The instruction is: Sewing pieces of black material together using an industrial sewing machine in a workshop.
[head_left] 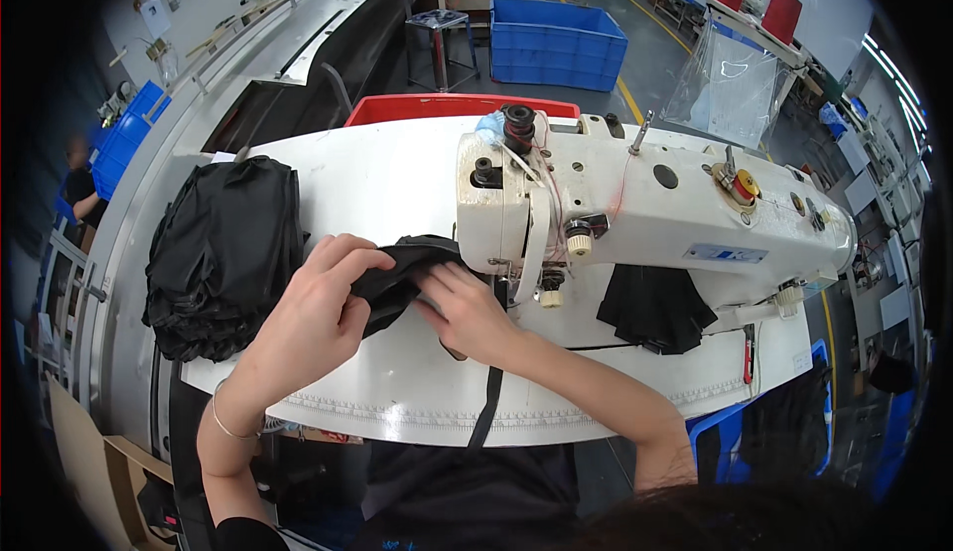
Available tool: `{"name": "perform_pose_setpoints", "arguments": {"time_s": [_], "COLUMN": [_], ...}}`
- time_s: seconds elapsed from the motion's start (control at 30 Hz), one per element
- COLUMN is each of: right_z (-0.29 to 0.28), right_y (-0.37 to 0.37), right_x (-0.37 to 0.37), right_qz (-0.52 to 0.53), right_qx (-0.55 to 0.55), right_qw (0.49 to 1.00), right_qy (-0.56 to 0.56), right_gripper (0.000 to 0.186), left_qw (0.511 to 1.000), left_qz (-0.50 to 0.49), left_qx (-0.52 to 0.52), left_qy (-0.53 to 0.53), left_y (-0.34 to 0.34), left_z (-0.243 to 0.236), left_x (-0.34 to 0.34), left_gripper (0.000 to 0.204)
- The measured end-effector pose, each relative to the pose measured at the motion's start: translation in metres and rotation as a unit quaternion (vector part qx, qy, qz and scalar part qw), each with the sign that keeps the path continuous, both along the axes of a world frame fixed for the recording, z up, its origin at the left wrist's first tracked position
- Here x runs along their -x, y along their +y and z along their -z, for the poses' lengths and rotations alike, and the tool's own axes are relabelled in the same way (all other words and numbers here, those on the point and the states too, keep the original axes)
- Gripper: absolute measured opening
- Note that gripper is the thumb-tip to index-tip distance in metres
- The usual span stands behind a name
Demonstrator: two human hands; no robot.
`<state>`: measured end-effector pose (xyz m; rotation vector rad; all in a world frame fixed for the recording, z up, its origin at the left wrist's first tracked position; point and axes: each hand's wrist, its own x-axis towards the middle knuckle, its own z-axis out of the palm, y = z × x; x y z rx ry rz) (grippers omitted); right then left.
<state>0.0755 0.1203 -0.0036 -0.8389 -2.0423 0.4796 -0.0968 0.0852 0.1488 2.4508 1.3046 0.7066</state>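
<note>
A white sewing machine (596, 204) stands on a white table, its needle end just right of my hands. My left hand (323, 298) is closed on a piece of black fabric (382, 298), pinching its upper edge between thumb and fingers. My right hand (462, 313) grips the same fabric beside the needle area, its fingertips partly hidden in the fold. Below the needle area, a narrow black strip (486, 407) runs over the table's front edge. Left of my left hand rises a thick pile of black fabric pieces (228, 248).
Under the machine arm lies more folded black fabric (655, 308). A small red-and-black tool (748, 354) rests at the table's right. A printed ruler strip (397, 414) follows the front edge. Behind the table are a red bin (447, 106), a stool (437, 21) and a blue crate (558, 45).
</note>
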Motion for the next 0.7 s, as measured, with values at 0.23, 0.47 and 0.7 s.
{"name": "perform_pose_setpoints", "arguments": {"time_s": [0.23, 0.47, 0.7], "right_z": [0.011, 0.011, -0.006], "right_y": [0.015, 0.013, -0.017], "right_x": [0.006, 0.004, -0.01], "right_qz": [0.054, 0.097, -0.054], "right_qx": [-0.063, -0.166, 0.041], "right_qw": [0.994, 0.979, 0.997], "right_qy": [-0.067, -0.07, 0.039], "right_gripper": [0.044, 0.038, 0.031], "left_qw": [0.995, 0.992, 0.982], "left_qz": [-0.049, -0.045, 0.124], "left_qx": [0.087, -0.007, -0.015], "left_qy": [-0.017, 0.116, 0.142], "left_y": [0.006, 0.036, 0.031], "left_z": [0.006, -0.004, 0.067], "left_x": [0.016, 0.02, 0.004], "left_gripper": [0.04, 0.036, 0.042]}}
